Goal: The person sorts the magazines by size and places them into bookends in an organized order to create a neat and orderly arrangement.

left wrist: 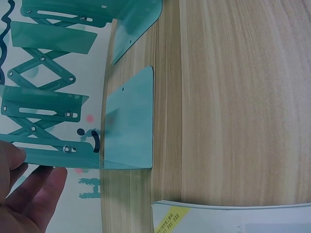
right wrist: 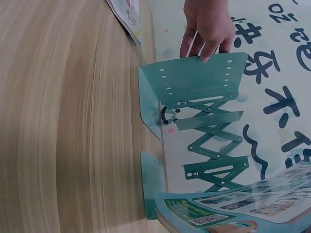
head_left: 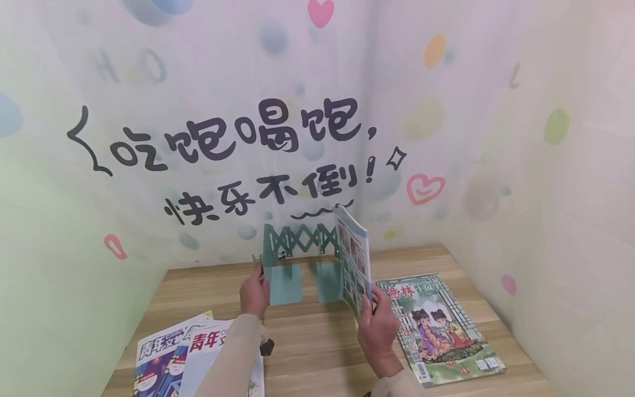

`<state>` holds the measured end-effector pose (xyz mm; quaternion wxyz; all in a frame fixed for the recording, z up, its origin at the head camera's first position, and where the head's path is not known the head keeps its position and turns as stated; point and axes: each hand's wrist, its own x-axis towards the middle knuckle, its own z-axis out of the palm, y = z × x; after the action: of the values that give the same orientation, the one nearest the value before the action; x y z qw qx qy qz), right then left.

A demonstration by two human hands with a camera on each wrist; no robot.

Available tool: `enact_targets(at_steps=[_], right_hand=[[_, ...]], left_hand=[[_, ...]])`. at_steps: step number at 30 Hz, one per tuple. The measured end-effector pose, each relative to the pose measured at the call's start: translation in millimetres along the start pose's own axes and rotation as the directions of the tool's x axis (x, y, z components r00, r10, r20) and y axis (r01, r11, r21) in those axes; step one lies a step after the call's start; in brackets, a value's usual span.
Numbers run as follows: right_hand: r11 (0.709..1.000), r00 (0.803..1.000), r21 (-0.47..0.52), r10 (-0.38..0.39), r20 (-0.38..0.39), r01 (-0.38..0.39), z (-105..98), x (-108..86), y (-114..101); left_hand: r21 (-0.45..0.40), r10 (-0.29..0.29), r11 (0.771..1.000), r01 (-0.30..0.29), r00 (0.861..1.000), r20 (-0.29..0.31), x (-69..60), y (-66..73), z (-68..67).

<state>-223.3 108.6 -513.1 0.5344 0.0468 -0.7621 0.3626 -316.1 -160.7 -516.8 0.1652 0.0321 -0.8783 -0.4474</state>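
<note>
A green folding metal bookend [head_left: 285, 284] stands at the back of the table, its crisscross lattice stretched between two end plates. My left hand [head_left: 254, 295] pinches the left end plate by its edge; in the left wrist view the thumb and fingers [left wrist: 46, 194] lie on opposite sides of it. My right hand [head_left: 379, 331] grips the lower near edge of a magazine [head_left: 354, 264], held upright beside the right end plate. This magazine covers part of that plate, and whether they touch I cannot tell. In the right wrist view the magazine [right wrist: 272, 194] crosses the lower corner.
To the right lies a green-bordered magazine [head_left: 446, 331] with two cartoon figures on its cover. Overlapping magazines [head_left: 161, 358] lie at front left, partly under my left forearm. Behind the wooden table [head_left: 307, 336] is a printed wall curtain [head_left: 223, 71].
</note>
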Motion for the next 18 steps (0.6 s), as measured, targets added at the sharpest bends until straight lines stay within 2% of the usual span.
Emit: enact_targets(at_steps=[7,18], right_hand=[[1.000,1.000,0.009,0.014,-0.005,-0.014,11.4,-1.4,3.1],[0.995,1.000,-0.094,0.023,0.014,-0.022,18.3,-5.6,4.2]], left_hand=[[0.001,-0.003,1.000,0.003,1.000,0.006,0.1,-0.9,0.5],[-0.010,-0.009,1.000,0.009,1.000,0.002,1.0,-2.1,0.6]])
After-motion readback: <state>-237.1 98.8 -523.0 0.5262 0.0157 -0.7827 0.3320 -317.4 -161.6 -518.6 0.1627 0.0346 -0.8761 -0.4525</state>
